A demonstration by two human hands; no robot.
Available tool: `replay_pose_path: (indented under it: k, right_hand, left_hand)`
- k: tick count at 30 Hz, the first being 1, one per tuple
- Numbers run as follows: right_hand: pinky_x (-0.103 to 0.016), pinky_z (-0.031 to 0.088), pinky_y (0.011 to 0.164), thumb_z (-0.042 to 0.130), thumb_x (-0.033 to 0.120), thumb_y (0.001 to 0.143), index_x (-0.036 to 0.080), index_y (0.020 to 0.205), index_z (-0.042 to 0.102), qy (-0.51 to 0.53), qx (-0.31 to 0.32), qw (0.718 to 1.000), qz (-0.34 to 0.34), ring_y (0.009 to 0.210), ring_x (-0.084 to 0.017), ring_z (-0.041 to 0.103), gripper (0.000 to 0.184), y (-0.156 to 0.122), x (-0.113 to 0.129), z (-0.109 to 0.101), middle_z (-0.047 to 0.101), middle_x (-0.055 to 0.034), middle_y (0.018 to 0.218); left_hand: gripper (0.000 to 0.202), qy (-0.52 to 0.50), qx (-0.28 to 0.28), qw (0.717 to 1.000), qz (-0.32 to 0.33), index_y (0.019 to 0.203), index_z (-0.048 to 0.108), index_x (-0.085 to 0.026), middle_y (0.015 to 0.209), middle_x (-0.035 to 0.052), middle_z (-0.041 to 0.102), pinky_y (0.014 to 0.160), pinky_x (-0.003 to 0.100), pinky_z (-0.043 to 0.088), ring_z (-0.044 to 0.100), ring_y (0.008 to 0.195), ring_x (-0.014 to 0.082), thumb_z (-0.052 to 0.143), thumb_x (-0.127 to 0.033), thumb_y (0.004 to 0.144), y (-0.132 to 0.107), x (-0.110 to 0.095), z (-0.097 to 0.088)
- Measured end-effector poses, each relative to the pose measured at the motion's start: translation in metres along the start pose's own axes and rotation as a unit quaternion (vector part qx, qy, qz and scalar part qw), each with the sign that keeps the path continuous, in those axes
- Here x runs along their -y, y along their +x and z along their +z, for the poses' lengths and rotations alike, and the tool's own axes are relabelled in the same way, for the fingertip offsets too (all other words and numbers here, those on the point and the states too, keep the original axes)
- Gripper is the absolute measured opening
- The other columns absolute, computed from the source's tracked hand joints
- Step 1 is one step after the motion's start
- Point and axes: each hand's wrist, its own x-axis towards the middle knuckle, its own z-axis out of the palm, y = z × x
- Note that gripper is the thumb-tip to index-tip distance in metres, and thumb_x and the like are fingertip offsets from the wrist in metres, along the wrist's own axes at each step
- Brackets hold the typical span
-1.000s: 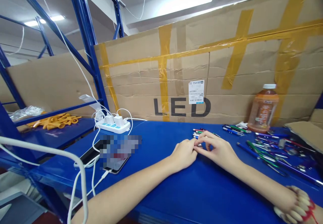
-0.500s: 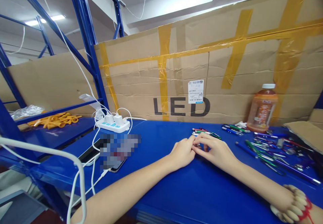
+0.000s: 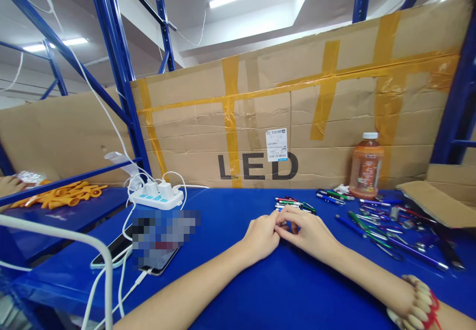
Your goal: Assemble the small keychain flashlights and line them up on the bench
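Above the blue tabletop point(image 3: 238, 290), my left hand point(image 3: 261, 234) is closed, its fingertips hidden behind the other hand. My right hand point(image 3: 307, 228) meets it at the fingers, thumb and index finger pinched together. A small shiny bit shows between the two hands, too covered to name. Just beyond the fingers lies a small group of pens point(image 3: 295, 203) with red, green and silver barrels. To the right, a loose heap of pens point(image 3: 390, 231) in blue, green and purple spreads over the table, with a few more pens point(image 3: 332, 196) behind it.
A bottle of orange drink point(image 3: 367, 166) stands against the cardboard sheet point(image 3: 193, 137). On the left are a white power strip point(image 3: 158, 198), cables and two phones, one partly blurred point(image 3: 159, 260). Orange pieces point(image 3: 70, 194) lie on the neighbouring shelf, near another person's hand point(image 3: 10, 185).
The camera view has turned slightly right and up, so the scene sits further left. My hands keep nearly the same pose together. Another person's hand has come into view at the left edge.
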Motion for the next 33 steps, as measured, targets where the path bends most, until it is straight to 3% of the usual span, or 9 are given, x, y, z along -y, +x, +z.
replay_pose_path:
  k: [33]
  right_hand:
    - [-0.022, 0.039, 0.053, 0.047, 0.027, 0.079, 0.02, 0.073, 0.056, 0.006, 0.016, 1.0, 0.001, 0.056, -0.01, 0.051, 0.012, -0.0016, 0.0016, -0.0009, 0.057, -0.0005, 0.076]
  left_hand:
    - [0.029, 0.005, -0.002, 1.0, 0.023, 0.097, 0.049, -0.02, 0.096, 0.0029, 0.063, 0.069, 0.03, 0.045, 0.059, 0.088, 0.0215, 0.036, -0.012, 0.073, -0.0003, 0.0014, 0.0007]
